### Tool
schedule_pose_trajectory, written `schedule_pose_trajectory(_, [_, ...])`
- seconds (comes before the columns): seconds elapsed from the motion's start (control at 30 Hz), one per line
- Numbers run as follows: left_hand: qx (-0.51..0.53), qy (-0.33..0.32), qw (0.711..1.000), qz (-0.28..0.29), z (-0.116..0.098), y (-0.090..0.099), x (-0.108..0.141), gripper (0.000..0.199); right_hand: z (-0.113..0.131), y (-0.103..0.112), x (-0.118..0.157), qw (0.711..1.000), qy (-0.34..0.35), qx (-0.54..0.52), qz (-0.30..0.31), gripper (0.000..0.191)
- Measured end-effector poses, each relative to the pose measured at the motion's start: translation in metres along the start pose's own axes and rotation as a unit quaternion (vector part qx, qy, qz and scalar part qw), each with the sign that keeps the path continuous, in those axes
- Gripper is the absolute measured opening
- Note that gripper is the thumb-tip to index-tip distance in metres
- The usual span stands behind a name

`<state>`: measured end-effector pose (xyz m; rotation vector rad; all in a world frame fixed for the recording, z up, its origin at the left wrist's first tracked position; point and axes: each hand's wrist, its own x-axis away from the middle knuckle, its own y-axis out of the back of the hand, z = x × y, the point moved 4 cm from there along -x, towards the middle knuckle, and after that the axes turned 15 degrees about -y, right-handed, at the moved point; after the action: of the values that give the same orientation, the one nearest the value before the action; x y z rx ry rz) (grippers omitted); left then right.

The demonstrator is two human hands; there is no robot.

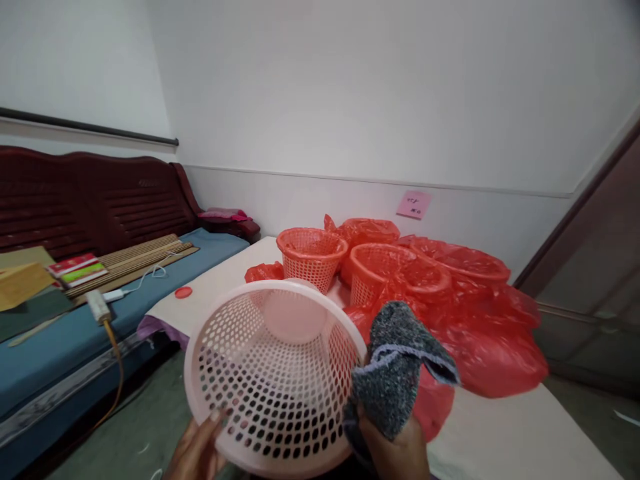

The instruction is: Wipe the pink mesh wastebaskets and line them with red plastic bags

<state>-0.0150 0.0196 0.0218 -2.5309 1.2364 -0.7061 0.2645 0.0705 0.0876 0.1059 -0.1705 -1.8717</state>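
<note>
So, what have the hands got?

The left hand (197,450) holds one pink plastic mesh basket (275,380) up off the table, its open mouth tipped toward the person, with the fingers curled against the lower rim.

And the other hand?

The right hand (395,450) is closed around one bunched grey cloth (393,367), which touches the basket's right rim.

How many more baskets are there?

Two orange-red mesh baskets (311,257) stand upright near the far end of the white table (500,433). The second one (373,283) sits just right of the first. Another round rim (425,280) lies against that one, but I can't tell what it belongs to.

What's under them?

A heap of red plastic bags (480,340) spreads toward the table's right edge, and one small bunch (264,271) lies left of the baskets.

Anything else close by?

One round red lid (183,292) lies near the table's left edge, and one pink note (413,205) is stuck on the wall beyond the far end.
</note>
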Motion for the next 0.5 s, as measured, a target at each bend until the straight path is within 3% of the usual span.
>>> schedule_pose_trajectory(0.13, [-0.043, -0.008, 0.997, 0.064, -0.009, 0.0, -0.007, 0.07, 0.004, 0.014, -0.013, 0.998, 0.009, 0.058, -0.01, 0.041])
schedule_pose_trajectory(0.2, [-0.052, -0.023, 0.997, 0.049, -0.003, -0.004, -0.003, 0.068, 0.002, 0.012, -0.016, 0.998, 0.014, 0.047, -0.03, 0.049])
schedule_pose_trajectory(0.33, [0.01, -0.036, 0.999, 0.0, 0.013, -0.024, 0.009, 0.061, -0.014, -0.013, -0.007, 1.0, -0.013, 0.01, -0.008, 0.052])
schedule_pose_trajectory(0.5, [0.062, -0.075, 0.995, -0.011, 0.029, -0.058, 0.02, 0.067, -0.038, -0.052, 0.026, 0.993, -0.086, -0.057, -0.052, 0.045])
